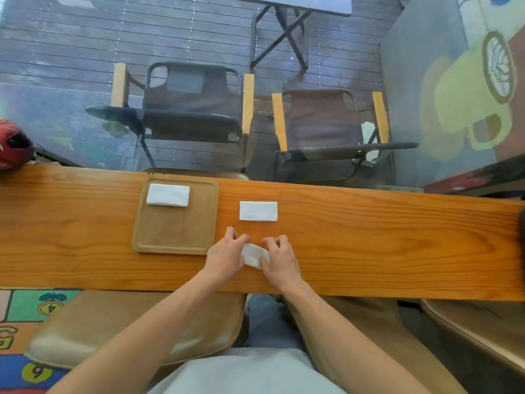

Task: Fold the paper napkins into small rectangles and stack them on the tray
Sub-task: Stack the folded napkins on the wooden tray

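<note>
Worktop [369,245] of orange varnished wood with strong grain runs from left to right across the view, long and narrow. On it, left of centre, lies a square wooden tray [173,234] with rounded corners and a low rim. One folded napkin [168,195] lies in the far left corner of the tray. A second folded napkin [258,211] lies on the bare wood just right of the tray, apart from it.

Nearer to the person, a third napkin [253,255] lies between the two hands, close to the tray's near right corner. The left hand [225,255] has curled fingers on the napkin's left end and the right hand [279,258] has curled fingers on its right end; each grip is closed on the paper, which is already a small rectangle, a little tilted.

Behind the worktop is a window. Through it one sees a dark plank deck, two folding chairs [196,109] with yellow wooden armrests and a folding table [292,12]. A painted yellow cup [466,100] decorates the right side. A red helmet [14,146] sits at the far left. Below the worktop stands a tan padded stool [119,328] on a coloured play mat [25,314], where the numbers 4 and 6 and a letter G can be read.
</note>
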